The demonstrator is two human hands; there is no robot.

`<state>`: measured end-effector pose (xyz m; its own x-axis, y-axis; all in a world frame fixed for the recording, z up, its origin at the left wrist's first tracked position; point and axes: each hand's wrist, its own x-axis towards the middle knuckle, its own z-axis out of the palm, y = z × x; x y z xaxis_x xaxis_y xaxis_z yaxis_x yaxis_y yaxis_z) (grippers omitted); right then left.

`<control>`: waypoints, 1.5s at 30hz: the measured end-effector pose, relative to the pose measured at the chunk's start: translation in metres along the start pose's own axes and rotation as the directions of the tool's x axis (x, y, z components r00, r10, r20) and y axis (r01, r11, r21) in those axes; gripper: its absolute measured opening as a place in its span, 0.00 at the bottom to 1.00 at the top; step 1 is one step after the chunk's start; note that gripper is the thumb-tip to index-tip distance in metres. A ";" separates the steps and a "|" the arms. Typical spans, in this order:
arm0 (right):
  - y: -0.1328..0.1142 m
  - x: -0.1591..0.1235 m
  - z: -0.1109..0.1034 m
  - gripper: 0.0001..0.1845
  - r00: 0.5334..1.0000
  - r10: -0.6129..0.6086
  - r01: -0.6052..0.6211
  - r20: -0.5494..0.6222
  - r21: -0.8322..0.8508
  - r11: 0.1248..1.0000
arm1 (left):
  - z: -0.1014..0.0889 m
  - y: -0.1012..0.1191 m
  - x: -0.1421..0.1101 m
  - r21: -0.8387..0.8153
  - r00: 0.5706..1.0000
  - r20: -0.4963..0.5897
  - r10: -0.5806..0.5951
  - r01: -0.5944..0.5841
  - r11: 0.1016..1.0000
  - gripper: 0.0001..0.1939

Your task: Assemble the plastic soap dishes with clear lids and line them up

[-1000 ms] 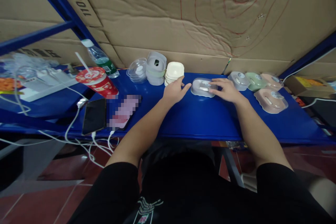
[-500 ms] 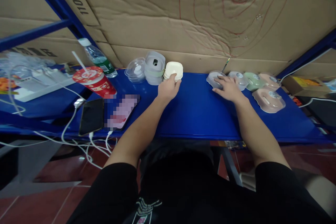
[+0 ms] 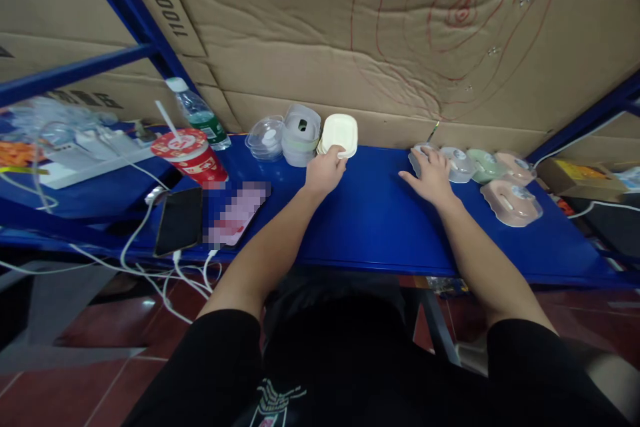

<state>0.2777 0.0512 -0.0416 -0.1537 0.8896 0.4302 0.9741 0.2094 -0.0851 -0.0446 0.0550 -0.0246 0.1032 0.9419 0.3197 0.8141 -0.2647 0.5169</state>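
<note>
My left hand [image 3: 324, 171] pinches the near edge of a cream square dish [image 3: 341, 132], tilted up at the stack of similar dishes mostly hidden behind it. Left of this stand nested grey containers [image 3: 301, 133] and several clear plastic lids [image 3: 266, 137]. My right hand [image 3: 434, 177] rests with spread fingers on a grey lidded box [image 3: 415, 161], largely covered by the hand. Beside that box is a row of another grey box [image 3: 459, 165], a green box [image 3: 484, 167] and a pink box [image 3: 517, 168]. A second pink box [image 3: 511, 203] sits in front.
On the left of the blue table [image 3: 375, 227] are a red paper cup [image 3: 197, 161] with a straw, a water bottle [image 3: 205, 120] and two phones with cables, one a dark phone [image 3: 179, 221]. Cardboard [image 3: 280, 33] backs the table. An open carton [image 3: 575, 177] lies far right.
My right hand has slid the grey lidded box rightward and back to the row's left end. My left hand has reached the cream stack, gripped the top dish and tilted it up.
</note>
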 end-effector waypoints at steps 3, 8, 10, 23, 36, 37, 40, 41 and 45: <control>-0.009 -0.001 -0.003 0.46 0.987 -0.124 0.139 -0.105 0.156 0.978 | -0.003 0.011 -0.009 -0.059 0.988 0.017 0.156 -0.155 0.986 0.18; -0.011 -0.002 -0.007 0.42 0.958 -0.260 0.282 -0.124 0.223 0.933 | -0.013 0.024 -0.020 -0.143 0.866 0.282 0.412 -0.387 0.911 0.15; -0.006 -0.003 -0.003 0.34 0.914 -0.402 0.375 0.042 0.286 0.882 | -0.013 0.025 -0.020 -0.062 0.861 0.353 0.367 -0.370 0.927 0.13; -0.003 -0.005 0.010 0.32 0.827 -0.503 0.362 0.250 0.447 0.818 | -0.044 -0.028 0.008 0.106 0.917 -0.395 -0.051 0.100 0.989 0.19; -0.006 -0.005 0.010 0.31 0.829 -0.482 0.354 0.283 0.401 0.845 | -0.035 -0.055 0.022 -0.016 0.925 -0.370 -0.087 0.088 0.996 0.17; -0.007 -0.005 0.010 0.31 0.830 -0.480 0.353 0.285 0.398 0.847 | -0.034 -0.057 0.023 -0.046 0.916 -0.389 -0.093 0.081 0.996 0.17; -0.008 -0.006 0.008 0.31 0.830 -0.476 0.351 0.289 0.393 0.850 | -0.031 -0.061 0.027 -0.129 0.881 -0.458 -0.117 0.065 0.990 0.18; -0.008 -0.006 0.008 0.31 0.830 -0.477 0.350 0.291 0.394 0.850 | -0.030 -0.062 0.029 -0.151 0.867 -0.483 -0.128 0.061 0.987 0.18; -0.009 -0.006 0.007 0.32 0.825 -0.481 0.349 0.295 0.404 0.846 | -0.034 -0.062 0.032 -0.197 0.820 -0.541 -0.187 0.093 0.976 0.18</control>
<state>0.2686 0.0470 -0.0498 -0.6446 0.7533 0.1304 0.7034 0.6513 -0.2848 -0.1113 0.0942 -0.0197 -0.3768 0.7102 0.5946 0.6916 -0.2113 0.6907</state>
